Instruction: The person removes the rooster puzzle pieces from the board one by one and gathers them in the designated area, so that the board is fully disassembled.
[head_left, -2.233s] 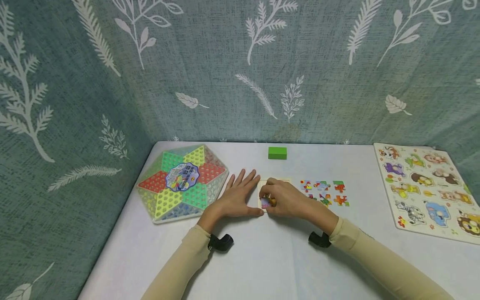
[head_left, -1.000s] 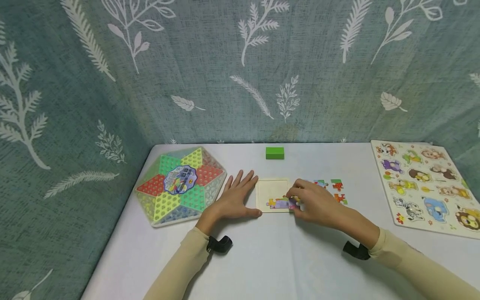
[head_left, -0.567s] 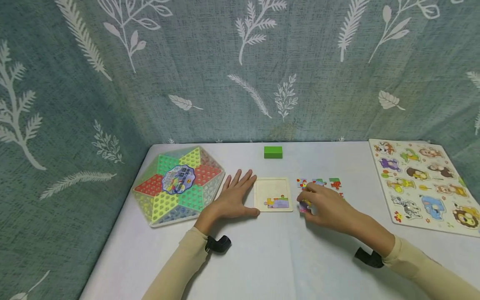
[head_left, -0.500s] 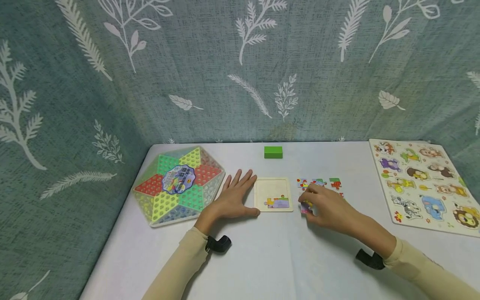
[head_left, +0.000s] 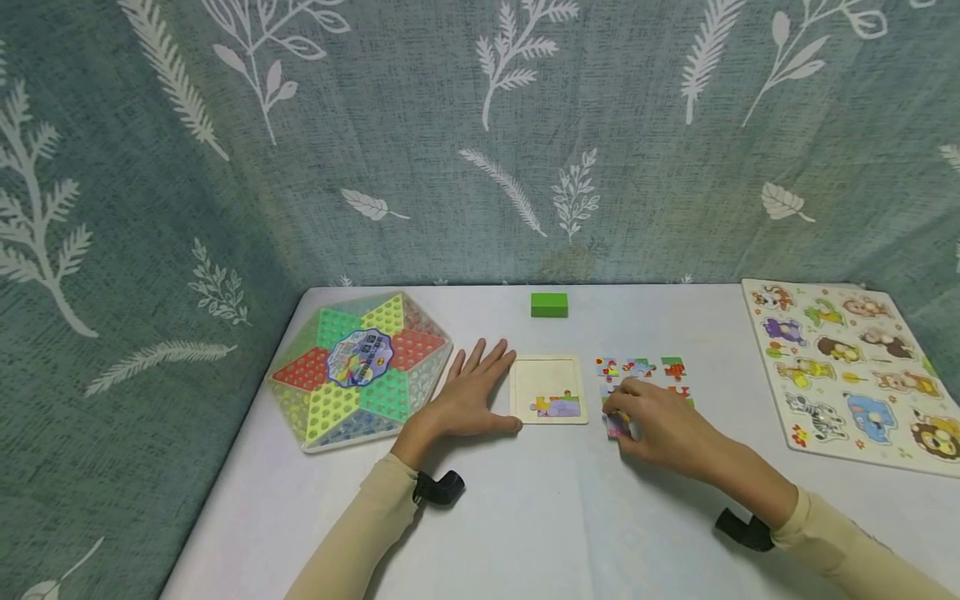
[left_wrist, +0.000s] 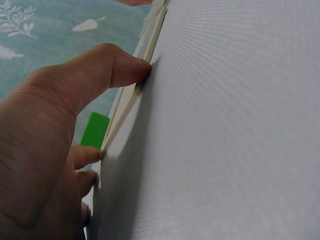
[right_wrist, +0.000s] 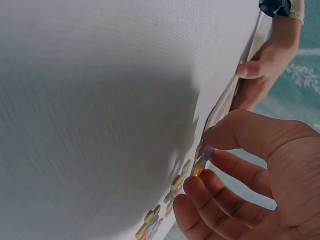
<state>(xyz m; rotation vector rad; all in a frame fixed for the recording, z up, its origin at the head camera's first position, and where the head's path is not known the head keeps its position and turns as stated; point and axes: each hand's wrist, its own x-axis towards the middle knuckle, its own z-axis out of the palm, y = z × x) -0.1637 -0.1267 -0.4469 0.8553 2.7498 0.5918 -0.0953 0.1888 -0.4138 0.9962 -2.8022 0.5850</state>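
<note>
My right hand point(head_left: 660, 423) pinches a purple and yellow jigsaw piece point(head_left: 617, 426) between thumb and fingers, just right of a square wooden puzzle tray point(head_left: 545, 377). In the right wrist view the same piece point(right_wrist: 202, 161) shows between the fingertips. The tray holds a few joined pieces point(head_left: 558, 406) along its lower right. My left hand point(head_left: 468, 404) lies with spread fingers at the tray's left edge, its thumb point(left_wrist: 131, 71) touching that edge in the left wrist view. Loose jigsaw pieces point(head_left: 674, 369) lie in rows behind the right hand, which partly covers them.
A hexagonal Chinese checkers set point(head_left: 408, 350) lies left of the left hand. A green block point(head_left: 549, 305) sits near the back edge. On the far right lies an animal peg puzzle board point(head_left: 840, 329). A patterned curtain point(head_left: 420, 167) rises behind the white table point(head_left: 525, 517).
My right hand moved from over the tray to the right, carrying the jigsaw piece out past the tray's edge, and has since shifted slightly nearer to me. The left hand stayed put.
</note>
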